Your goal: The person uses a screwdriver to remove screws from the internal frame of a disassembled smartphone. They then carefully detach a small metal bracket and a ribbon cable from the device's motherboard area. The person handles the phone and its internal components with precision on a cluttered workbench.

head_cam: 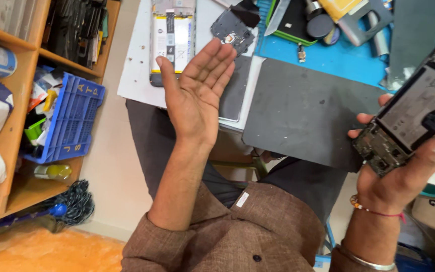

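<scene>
My left hand [195, 95] is raised palm up with the fingers spread and holds nothing. It hovers over the near edge of the white table [137, 75]. Just beyond its fingertips lie an opened phone with a white battery [172, 35] and a small dark circuit part [232, 30]. My right hand [404, 176] grips a second opened phone [419, 113] by its lower end, at the right edge of the view. That phone's back is off, showing a dark board and a grey battery. It is held above the right side of a grey mat [303, 111].
A blue work mat [338, 55] behind the grey one carries tools, a round black part and a green-edged tray [290, 25]. At the left, a wooden shelf [21, 151] holds a blue plastic crate [74, 121], bottles and bags. My lap and brown shirt fill the bottom.
</scene>
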